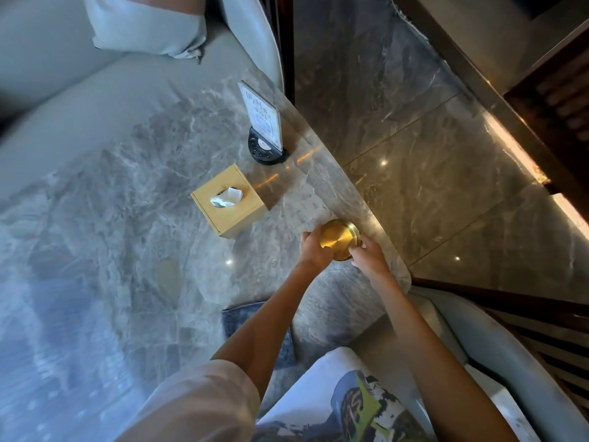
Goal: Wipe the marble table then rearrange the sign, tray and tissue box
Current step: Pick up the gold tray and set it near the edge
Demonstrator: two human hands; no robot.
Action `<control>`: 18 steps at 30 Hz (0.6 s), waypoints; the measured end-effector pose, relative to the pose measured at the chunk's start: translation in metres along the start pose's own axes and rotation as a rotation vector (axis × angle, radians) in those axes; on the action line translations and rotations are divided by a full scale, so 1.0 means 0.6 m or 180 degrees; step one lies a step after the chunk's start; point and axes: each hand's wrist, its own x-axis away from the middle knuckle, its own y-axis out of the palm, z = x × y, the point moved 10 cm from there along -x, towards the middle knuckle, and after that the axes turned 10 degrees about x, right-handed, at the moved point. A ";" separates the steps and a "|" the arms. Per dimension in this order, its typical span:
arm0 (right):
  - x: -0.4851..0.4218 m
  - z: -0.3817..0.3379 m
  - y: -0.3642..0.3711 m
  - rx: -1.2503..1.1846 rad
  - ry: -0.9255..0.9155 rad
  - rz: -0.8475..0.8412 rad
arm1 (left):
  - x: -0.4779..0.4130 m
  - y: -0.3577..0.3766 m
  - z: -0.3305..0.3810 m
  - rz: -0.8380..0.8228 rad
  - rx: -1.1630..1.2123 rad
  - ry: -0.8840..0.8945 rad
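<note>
A small round gold tray (338, 239) sits near the right edge of the grey marble table (127, 202). My left hand (314, 248) grips its left side and my right hand (369, 255) grips its right side. A wooden tissue box (234, 215) with a white tissue sticking out stands to the left of the tray. Behind the box, an acrylic sign (259, 118) stands upright on a black round base near the table's far edge. A blue-grey cloth (236, 317) lies flat on the table under my left forearm.
A grey sofa with a pale cushion (146, 30) runs along the far side of the table. A grey chair (478, 346) stands at the near right. The polished stone floor (430, 154) lies to the right, beyond the table edge.
</note>
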 end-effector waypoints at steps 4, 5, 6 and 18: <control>0.005 -0.002 -0.003 0.0462 -0.0110 -0.0001 | 0.013 -0.021 -0.018 0.0100 0.0077 0.0057; 0.007 0.001 -0.008 0.0647 -0.0169 0.0102 | 0.019 -0.033 -0.025 0.0145 0.0119 0.0092; 0.012 0.000 -0.013 0.0819 -0.0272 0.0230 | 0.027 -0.050 -0.034 0.0202 0.0193 0.0128; 0.196 0.009 0.128 0.0957 -0.0623 0.0031 | 0.236 -0.303 -0.354 0.1203 0.1296 -0.0359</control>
